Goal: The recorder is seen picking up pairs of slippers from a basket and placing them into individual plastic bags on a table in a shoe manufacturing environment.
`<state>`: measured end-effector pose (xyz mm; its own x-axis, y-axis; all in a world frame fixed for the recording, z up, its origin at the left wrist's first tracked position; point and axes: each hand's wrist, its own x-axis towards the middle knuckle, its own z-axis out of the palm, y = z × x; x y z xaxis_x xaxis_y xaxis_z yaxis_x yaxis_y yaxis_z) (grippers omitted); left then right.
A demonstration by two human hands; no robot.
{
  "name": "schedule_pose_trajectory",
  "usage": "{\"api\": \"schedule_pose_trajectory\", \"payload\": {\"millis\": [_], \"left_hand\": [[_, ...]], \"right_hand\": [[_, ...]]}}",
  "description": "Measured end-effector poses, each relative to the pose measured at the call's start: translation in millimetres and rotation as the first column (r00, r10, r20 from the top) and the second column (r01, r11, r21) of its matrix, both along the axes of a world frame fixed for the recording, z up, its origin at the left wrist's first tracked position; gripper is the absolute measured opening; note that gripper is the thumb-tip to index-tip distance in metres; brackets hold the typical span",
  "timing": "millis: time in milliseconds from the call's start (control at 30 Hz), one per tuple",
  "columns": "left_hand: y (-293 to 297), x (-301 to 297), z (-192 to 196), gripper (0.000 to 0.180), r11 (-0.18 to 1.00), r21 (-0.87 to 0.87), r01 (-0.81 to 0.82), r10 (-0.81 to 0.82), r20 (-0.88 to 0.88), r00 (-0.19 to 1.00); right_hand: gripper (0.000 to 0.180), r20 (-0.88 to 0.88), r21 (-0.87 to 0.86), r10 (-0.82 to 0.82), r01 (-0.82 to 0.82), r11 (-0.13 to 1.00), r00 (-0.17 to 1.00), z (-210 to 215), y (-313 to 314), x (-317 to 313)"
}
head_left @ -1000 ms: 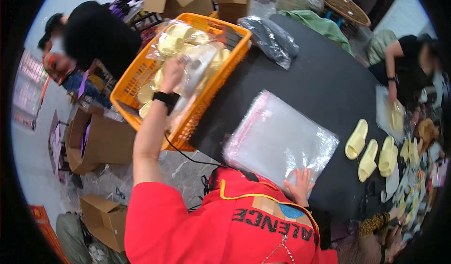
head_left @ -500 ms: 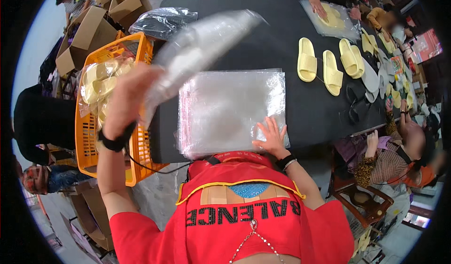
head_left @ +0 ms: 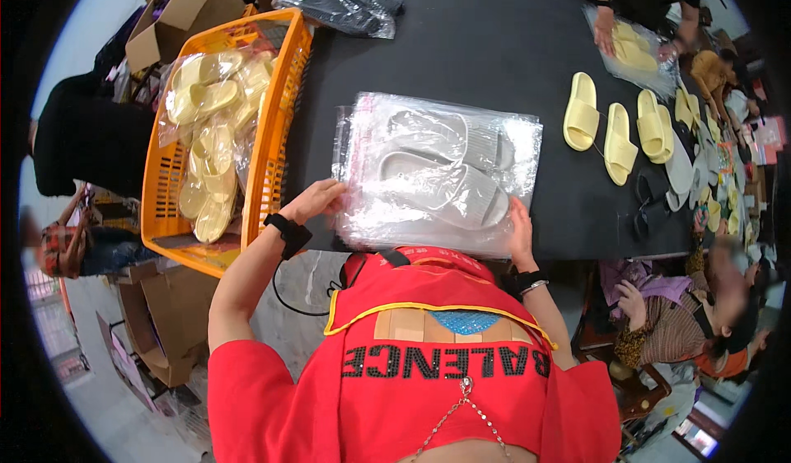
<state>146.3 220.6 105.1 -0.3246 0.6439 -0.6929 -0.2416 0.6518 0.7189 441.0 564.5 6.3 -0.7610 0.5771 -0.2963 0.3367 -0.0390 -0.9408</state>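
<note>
A pair of grey slippers [head_left: 445, 187] lies inside a clear plastic bag [head_left: 371, 133], flat on a stack of clear bags with pinkish left edges. At the stack's left edge my left hand [head_left: 315, 201] has its fingers pressed together on the bag's rim. My right hand [head_left: 521, 234] rests along the lower right edge of the bag, touching it with fingers stretched out. Left of my left hand stands an orange basket [head_left: 284, 109] with bagged pale yellow slippers [head_left: 216, 154] inside.
Loose yellow slippers [head_left: 620, 142] lie to the right on the dark table [head_left: 461, 51], beside grey and black ones. A dark plastic-wrapped bundle [head_left: 346, 3] sits at the far left. Across the table, a co-worker's hand [head_left: 604, 30] is on bagged yellow slippers. Another person sits at right.
My left hand has come down and right from its raised swing beside the basket. The blurred plastic it held is down; bagged grey slippers now lie on the stack. My right hand has shifted to the edge.
</note>
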Motion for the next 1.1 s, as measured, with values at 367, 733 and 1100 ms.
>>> {"api": "schedule_pose_trajectory", "payload": {"millis": [367,733,1100], "left_hand": [[51,16,0,0.027,0.966,-0.088,-0.243,0.239,-0.058,0.969],[56,10,26,0.053,0.964,0.176,0.198,-0.236,0.234,0.943],[130,1,-34,0.064,0.626,0.389,0.676,-0.576,-0.353,0.737]], "right_hand": [[0.046,0.049,0.107,-0.07,0.065,0.992,0.996,-4,-1,-5],[0.04,0.221,0.255,-0.052,-0.006,0.967,0.974,12,1,-18],[0.042,0.209,0.106,-0.151,0.131,0.986,0.966,24,0,-14]]}}
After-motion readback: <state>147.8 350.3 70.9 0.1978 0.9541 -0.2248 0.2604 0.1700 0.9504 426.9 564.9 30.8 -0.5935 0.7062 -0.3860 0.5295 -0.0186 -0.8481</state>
